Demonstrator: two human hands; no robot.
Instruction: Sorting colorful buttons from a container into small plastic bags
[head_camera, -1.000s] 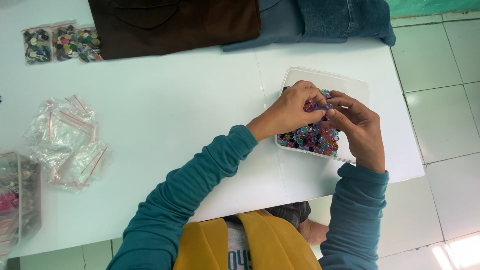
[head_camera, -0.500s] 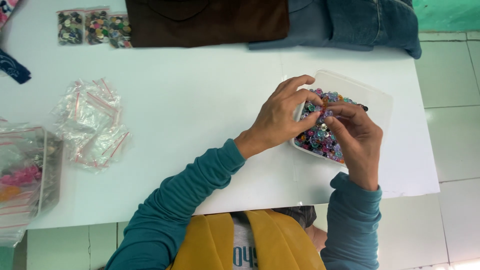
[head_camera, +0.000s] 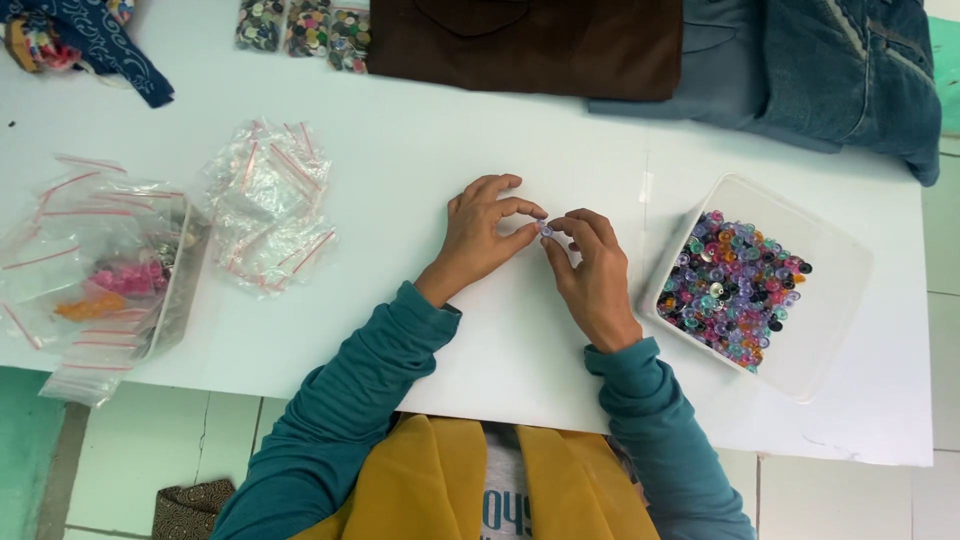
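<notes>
My left hand (head_camera: 482, 236) and my right hand (head_camera: 592, 270) meet over the middle of the white table (head_camera: 430, 170). Both pinch one small clear lilac button (head_camera: 545, 229) between their fingertips. To the right stands a clear plastic tub (head_camera: 835, 300) filled with several coloured translucent buttons (head_camera: 730, 288). Both arms wear teal sleeves.
A heap of small clear zip bags (head_camera: 268, 208) lies left of my hands. A clear box with bags and pink pieces (head_camera: 120, 275) sits at the far left. Brown cloth (head_camera: 525, 45) and denim (head_camera: 830, 70) lie along the far edge, beside packets of buttons (head_camera: 305, 25).
Both hands have left the tub and moved left over the bare table, carrying one small button between them. The view has shifted, so the tub now sits to the right.
</notes>
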